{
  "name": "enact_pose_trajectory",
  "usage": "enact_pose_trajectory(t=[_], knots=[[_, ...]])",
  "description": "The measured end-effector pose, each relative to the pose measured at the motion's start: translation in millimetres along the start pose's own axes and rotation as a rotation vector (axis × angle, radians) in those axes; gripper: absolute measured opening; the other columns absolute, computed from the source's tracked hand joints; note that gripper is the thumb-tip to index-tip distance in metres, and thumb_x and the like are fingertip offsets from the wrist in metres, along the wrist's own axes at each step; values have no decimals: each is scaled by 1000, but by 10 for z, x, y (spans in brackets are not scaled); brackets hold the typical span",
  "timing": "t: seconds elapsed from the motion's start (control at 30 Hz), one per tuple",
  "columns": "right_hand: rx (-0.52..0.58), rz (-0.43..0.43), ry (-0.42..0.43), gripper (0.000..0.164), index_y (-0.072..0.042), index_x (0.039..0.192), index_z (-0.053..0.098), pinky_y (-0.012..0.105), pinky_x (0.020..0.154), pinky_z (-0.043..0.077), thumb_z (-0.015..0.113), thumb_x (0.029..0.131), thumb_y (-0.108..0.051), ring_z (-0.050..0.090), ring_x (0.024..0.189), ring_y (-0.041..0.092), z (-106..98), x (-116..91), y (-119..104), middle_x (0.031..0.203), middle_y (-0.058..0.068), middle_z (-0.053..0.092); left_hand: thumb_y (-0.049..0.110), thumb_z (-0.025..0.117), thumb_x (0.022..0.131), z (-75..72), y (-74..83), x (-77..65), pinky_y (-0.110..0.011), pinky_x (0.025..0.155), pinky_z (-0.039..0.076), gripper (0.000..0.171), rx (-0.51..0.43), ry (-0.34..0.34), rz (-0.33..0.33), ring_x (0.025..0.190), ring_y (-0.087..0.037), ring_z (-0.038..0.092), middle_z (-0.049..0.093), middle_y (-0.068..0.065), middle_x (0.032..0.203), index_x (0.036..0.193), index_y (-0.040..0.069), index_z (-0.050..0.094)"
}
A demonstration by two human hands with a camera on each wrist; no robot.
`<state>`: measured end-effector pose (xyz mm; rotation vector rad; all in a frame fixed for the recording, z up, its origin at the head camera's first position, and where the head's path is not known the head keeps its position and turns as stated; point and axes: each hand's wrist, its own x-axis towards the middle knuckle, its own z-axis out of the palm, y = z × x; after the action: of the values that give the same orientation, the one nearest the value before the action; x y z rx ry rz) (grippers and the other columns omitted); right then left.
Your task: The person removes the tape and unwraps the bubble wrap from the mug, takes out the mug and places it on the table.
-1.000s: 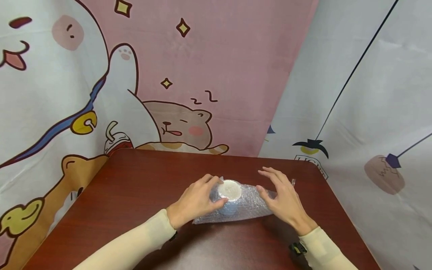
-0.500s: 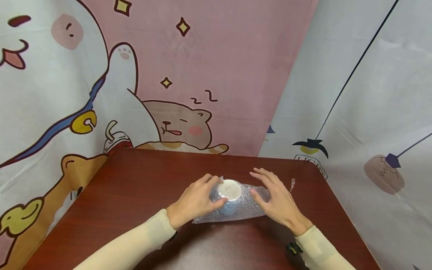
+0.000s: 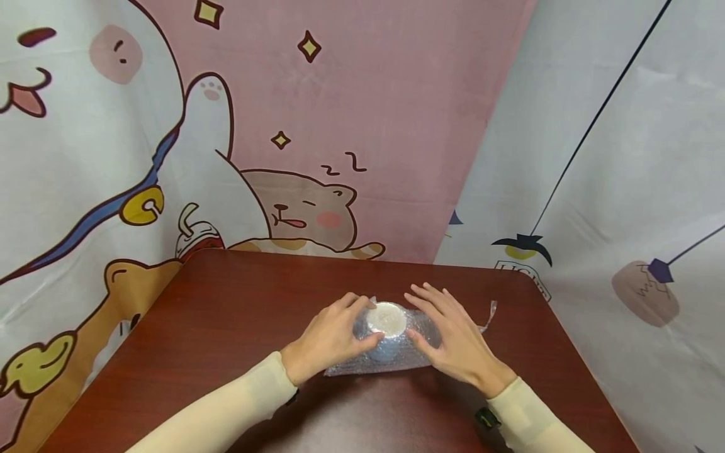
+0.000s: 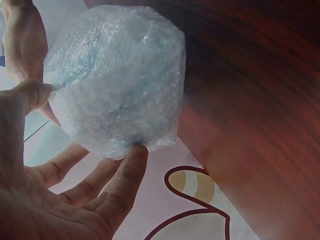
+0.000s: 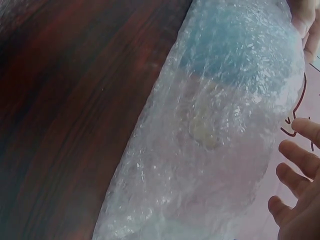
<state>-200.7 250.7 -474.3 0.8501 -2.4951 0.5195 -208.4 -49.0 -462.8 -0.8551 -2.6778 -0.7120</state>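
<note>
A light blue round thing with a white top [image 3: 387,319] stands near the table's middle, wrapped in bubble wrap [image 4: 125,75]. Its exact kind is hidden by the wrap. My left hand [image 3: 328,336] holds it from the left, thumb on the near side and fingers on the far side. Off to the right trails a loose flap of the bubble wrap [image 5: 200,165]. Above this flap my right hand [image 3: 455,343] hovers with spread, slightly bent fingers, its thumb near the round thing. In the right wrist view those fingers [image 5: 300,155] appear apart from the wrap.
The dark red-brown wooden table [image 3: 226,302] extends on all sides of the wrapped thing. A thin clear strip [image 3: 490,314] sticks up beyond my right hand. Cartoon-printed cloth [image 3: 396,126] hangs behind the table and along its sides.
My right hand has moved left over the flap, closer to the round thing. More of the clear strip now shows to its right. My left hand has kept its place.
</note>
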Motion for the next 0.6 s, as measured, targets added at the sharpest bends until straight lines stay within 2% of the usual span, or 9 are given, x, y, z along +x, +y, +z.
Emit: enact_pose_trajectory(t=[0.13, 0.37, 0.6], knots=[[-28, -29, -22, 73, -21, 170, 61, 38, 151, 10, 82, 105, -46, 50, 170, 37, 36, 17, -25, 178, 5, 59, 52, 89, 101, -1, 5, -3, -41, 83, 70, 58, 3, -5, -6, 99, -20, 79, 78, -6, 130, 144, 16, 75], [-41, -67, -57, 73, -19, 171, 60, 29, 149, 0, 77, 107, -51, 50, 170, 38, 97, 51, -77, 179, 5, 57, 51, 90, 101, -3, 2, -7, -41, 84, 71, 58, 1, -7, -7, 101, -21, 80, 78, -7, 131, 144, 15, 75], [-52, -92, -84, 74, -18, 173, 56, 43, 151, 16, 74, 109, -52, 49, 171, 37, 155, 76, -113, 181, 6, 55, 51, 89, 101, 5, -4, -5, -42, 85, 71, 58, 6, -8, -7, 102, -22, 80, 78, -7, 131, 145, 15, 74]])
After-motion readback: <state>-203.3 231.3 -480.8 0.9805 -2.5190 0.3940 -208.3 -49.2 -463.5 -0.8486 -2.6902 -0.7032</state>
